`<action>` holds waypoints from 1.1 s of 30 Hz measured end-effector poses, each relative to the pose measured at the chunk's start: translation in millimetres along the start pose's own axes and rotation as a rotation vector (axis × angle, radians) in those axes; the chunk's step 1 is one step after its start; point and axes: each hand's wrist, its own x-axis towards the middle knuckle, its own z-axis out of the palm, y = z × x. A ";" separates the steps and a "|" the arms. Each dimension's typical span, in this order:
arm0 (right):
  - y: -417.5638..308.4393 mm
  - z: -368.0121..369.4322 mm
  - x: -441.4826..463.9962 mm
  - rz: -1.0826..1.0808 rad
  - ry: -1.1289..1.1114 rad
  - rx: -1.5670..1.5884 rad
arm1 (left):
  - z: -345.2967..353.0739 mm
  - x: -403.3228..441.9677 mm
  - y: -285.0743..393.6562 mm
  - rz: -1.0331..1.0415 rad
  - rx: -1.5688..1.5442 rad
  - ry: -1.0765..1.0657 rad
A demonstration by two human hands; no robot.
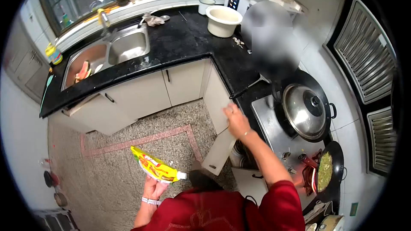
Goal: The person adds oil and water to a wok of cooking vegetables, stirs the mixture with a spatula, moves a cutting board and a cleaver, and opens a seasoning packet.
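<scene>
My left hand [155, 187] is closed around the lower side of a yellow squeeze pouch [156, 167]. The pouch lies tilted, with its white spout [181, 175] pointing right. My right hand [236, 120] is over the counter's edge, its fingers loosely bent and apart, with nothing visible in them. Just beyond its fingertips is the black handle of a metal cooking utensil [252, 86], which rests on the counter. The utensil's head is partly hidden by a blurred patch.
Right of my right hand, a lidded wok [305, 111] sits on the steel stove [274, 134]. A smaller pan [326, 173] holds green food. A white basin [223, 20] stands on the black counter [180, 38]. A double sink [128, 47] is at left. One cabinet door [219, 152] hangs open.
</scene>
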 end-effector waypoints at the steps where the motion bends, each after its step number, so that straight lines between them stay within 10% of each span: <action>1: 18.1 7.3 12.0 0.049 0.008 -0.046 | 0.5 5.2 4.6 -0.007 0.002 0.033; 19: 70.8 13.7 104.1 -0.026 0.154 -0.780 | 9.7 59.8 55.1 -0.032 0.153 0.111; 26: -96.0 -120.5 23.2 -0.035 0.545 0.198 | 29.7 86.8 101.0 -0.010 0.066 -0.046; 33: -182.0 -81.5 -101.3 0.298 0.719 1.310 | 47.4 81.5 146.4 0.085 0.218 -0.081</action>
